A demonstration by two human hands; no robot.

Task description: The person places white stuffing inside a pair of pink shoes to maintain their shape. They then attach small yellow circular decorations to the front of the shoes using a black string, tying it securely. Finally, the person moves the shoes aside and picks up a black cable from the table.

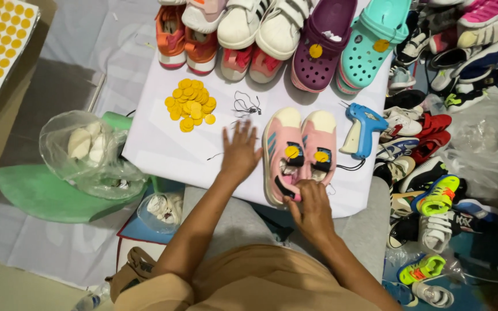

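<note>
Head view, looking down on a white sheet (162,144) w/ a pair of pink shoes (300,152) as the landmark. Right hand (312,210) sits at the near end of the pink shoes, fingers curled & pinching at the heel area of the pair; exactly what it grips, can't tell. Left hand (240,152) lies just left of the shoes, open, fingers spread flat on the sheet, not touching them. Each shoe carries a round yellow tag (291,151). Pile of yellow discs (190,105) is farther left & beyond the shoes. Thin black strings (246,105) lie between the pile & the shoes. Blue tagging gun (361,129) rests just right of the shoes. Beyond them: row of more footwear, incl. purple clog (321,49) & teal clog (373,43). Heap of mixed shoes (433,173) well right.
</note>
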